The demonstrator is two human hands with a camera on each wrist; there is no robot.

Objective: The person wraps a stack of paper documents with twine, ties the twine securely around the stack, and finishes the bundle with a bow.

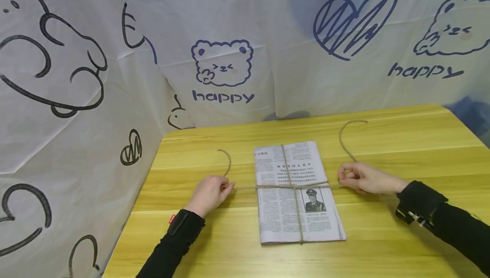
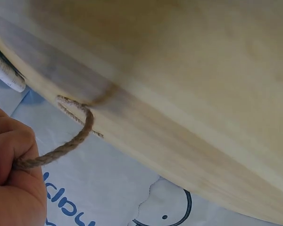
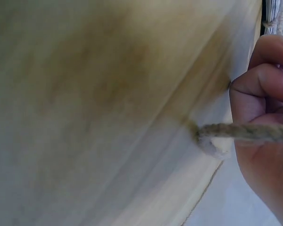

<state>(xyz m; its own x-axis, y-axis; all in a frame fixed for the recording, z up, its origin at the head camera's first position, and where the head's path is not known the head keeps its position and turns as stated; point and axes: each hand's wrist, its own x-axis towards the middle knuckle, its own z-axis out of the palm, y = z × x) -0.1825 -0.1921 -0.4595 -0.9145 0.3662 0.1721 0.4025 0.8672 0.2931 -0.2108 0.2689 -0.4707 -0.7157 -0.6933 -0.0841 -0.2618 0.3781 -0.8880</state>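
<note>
A folded stack of newspapers lies on the table with brown twine crossed over its top, one strand lengthwise and others across. My left hand grips one twine end to the left of the stack, and a curved tail rises past the fingers. On the other side my right hand pinches the opposite end, whose longer tail arcs toward the table's back. Between the hands the twine runs nearly straight over the stack. Curled fingers round the twine show in the left wrist view, and likewise the right hand's twine in its own view.
The yellow wood-grain table carries the stack. White cloth printed with bears, hearts and lettering hangs behind the table, and more hangs along its left side.
</note>
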